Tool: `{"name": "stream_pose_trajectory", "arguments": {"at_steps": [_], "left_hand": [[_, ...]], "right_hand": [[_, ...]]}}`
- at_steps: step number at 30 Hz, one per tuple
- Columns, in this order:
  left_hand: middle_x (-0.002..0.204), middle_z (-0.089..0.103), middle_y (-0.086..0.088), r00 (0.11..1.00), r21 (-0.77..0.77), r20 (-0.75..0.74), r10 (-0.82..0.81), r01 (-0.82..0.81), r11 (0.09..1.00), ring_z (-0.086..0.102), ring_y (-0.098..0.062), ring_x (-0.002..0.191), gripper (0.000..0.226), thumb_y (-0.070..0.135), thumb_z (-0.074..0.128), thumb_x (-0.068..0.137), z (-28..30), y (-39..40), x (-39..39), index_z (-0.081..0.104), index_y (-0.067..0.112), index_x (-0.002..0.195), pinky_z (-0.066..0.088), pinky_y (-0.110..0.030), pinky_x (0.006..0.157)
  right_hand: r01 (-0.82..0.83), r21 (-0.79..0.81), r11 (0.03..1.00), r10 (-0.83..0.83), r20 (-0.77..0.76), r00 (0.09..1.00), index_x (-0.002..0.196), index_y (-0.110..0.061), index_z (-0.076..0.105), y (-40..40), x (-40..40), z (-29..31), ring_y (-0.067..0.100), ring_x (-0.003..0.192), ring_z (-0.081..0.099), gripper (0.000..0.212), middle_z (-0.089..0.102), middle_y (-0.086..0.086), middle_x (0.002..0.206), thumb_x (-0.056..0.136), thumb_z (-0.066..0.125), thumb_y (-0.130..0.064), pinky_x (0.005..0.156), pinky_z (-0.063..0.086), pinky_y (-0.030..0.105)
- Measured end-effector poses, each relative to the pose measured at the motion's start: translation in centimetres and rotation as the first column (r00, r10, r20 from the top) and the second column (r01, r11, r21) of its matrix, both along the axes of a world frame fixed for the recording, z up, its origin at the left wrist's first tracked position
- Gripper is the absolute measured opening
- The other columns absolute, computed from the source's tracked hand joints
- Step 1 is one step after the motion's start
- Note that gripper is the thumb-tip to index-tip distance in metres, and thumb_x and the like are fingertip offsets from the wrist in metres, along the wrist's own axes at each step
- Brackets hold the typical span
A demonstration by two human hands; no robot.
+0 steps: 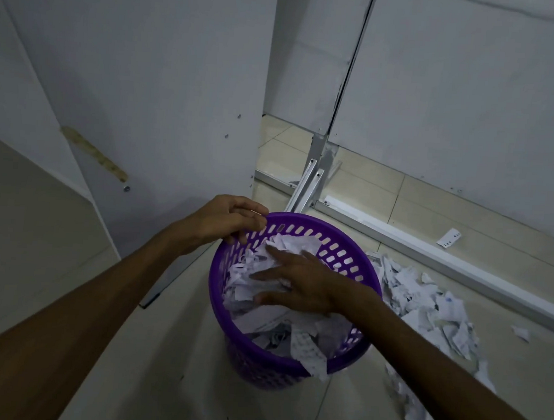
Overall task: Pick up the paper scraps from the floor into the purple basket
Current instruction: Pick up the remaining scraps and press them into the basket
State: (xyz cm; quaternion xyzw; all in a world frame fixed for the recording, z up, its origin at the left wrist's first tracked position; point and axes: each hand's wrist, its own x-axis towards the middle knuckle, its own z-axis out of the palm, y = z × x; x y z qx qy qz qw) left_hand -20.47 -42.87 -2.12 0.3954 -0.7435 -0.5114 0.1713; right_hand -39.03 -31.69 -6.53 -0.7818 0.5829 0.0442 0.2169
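Being light and crushable, paper scraps (427, 295) are pressed down by the flat, spread right hand (300, 283); the purple basket (291, 368) rim is gripped by the left hand (225, 221).

hands 2 (225, 221) | purple basket 1 (332, 238) | scrap piles 1 (426, 299)

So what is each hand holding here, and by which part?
Left hand grips the purple plastic basket by its far rim. Right hand holds nothing, pressing flat on paper scraps inside.
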Motion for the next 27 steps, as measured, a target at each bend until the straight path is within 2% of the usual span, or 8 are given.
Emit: {"name": "stream_pose_trajectory", "arguments": {"at_steps": [3,5,8,10,14,18,23,27], "left_hand": [[0.085,0.073,0.002,1.0,-0.008,-0.016,-0.008,0.008,1.0,0.068,-0.009,0.06,0.019,0.021,0.064,0.092,0.5,0.2,-0.3,0.064,0.02,0.111,0.051,-0.015,0.052],[0.082,0.074,0.001,0.999,-0.008,-0.052,-0.002,0.002,1.0,0.069,-0.013,0.061,0.019,0.023,0.066,0.09,0.9,0.5,-1.0,0.064,0.021,0.109,0.052,-0.017,0.052],[0.088,0.075,-0.004,0.989,0.019,-0.15,-0.003,0.006,1.0,0.071,-0.019,0.067,0.024,0.022,0.069,0.088,1.8,1.5,-3.1,0.065,0.017,0.111,0.056,-0.023,0.057],[0.097,0.075,-0.004,0.978,0.042,-0.21,-0.009,0.018,0.999,0.071,-0.018,0.073,0.024,0.016,0.07,0.087,2.4,2.3,-5.2,0.066,0.016,0.11,0.058,-0.026,0.062],[0.106,0.072,0.006,0.969,-0.005,-0.238,-0.062,0.063,0.998,0.07,-0.011,0.093,0.028,0.015,0.073,0.083,2.9,4.4,-10.2,0.067,0.023,0.109,0.059,-0.031,0.08],[0.114,0.067,0.013,0.941,-0.121,-0.3,-0.154,0.123,0.985,0.067,0.0,0.095,0.037,0.023,0.074,0.083,4.1,7.7,-15.6,0.063,0.025,0.119,0.053,-0.022,0.086],[0.119,0.064,0.014,0.911,-0.128,-0.281,-0.302,0.276,0.952,0.062,-0.004,0.105,0.045,0.028,0.076,0.081,4.0,13.0,-22.5,0.059,0.025,0.123,0.053,-0.023,0.086],[0.116,0.066,0.009,0.906,-0.045,-0.151,-0.396,0.394,0.918,0.063,-0.006,0.1,0.044,0.026,0.077,0.08,0.4,16.6,-27.6,0.061,0.022,0.121,0.052,-0.022,0.085]], "right_hand": [[0.081,-0.041,0.996,-0.076,0.123,0.989,0.138,-0.046,0.049,0.8,-0.7,1.8,0.017,0.15,0.014,0.056,0.009,-0.004,0.165,0.087,0.052,-0.068,0.118,0.017,0.038],[0.14,-0.099,0.985,-0.115,0.224,0.968,0.134,-0.041,0.056,1.3,-1.3,3.1,0.009,0.143,0.028,0.05,0.028,-0.007,0.16,0.088,0.057,-0.061,0.112,0.023,0.024],[0.243,-0.238,0.94,-0.144,0.371,0.918,0.123,-0.032,0.066,2.0,-3.4,4.6,-0.004,0.115,0.05,0.038,0.06,-0.01,0.133,0.089,0.064,-0.05,0.093,0.031,0.001],[0.33,-0.304,0.894,-0.194,0.403,0.894,0.119,-0.032,0.068,2.8,-5.4,5.3,-0.003,0.107,0.055,0.034,0.064,-0.012,0.124,0.091,0.061,-0.05,0.089,0.039,0.008],[0.522,-0.304,0.797,-0.333,0.499,0.8,0.118,-0.034,0.068,5.6,-10.1,5.8,-0.004,0.113,0.052,0.026,0.059,-0.018,0.125,0.095,0.06,-0.044,0.089,0.043,0.017],[0.713,-0.263,0.65,-0.485,0.579,0.655,0.118,-0.04,0.065,9.8,-15.6,4.0,-0.005,0.114,0.052,0.028,0.057,-0.021,0.125,0.094,0.056,-0.052,0.092,0.047,0.024],[0.812,-0.166,0.559,-0.683,0.463,0.565,0.122,-0.034,0.064,16.1,-21.5,-0.1,0.008,0.117,0.05,0.035,0.053,-0.023,0.116,0.093,0.057,-0.052,0.093,0.038,0.025],[0.862,-0.073,0.502,-0.794,0.357,0.492,0.13,-0.031,0.059,21.8,-24.5,-4.5,0.015,0.134,0.039,0.066,0.049,-0.001,0.146,0.081,0.05,-0.074,0.109,0.028,0.031]]}}
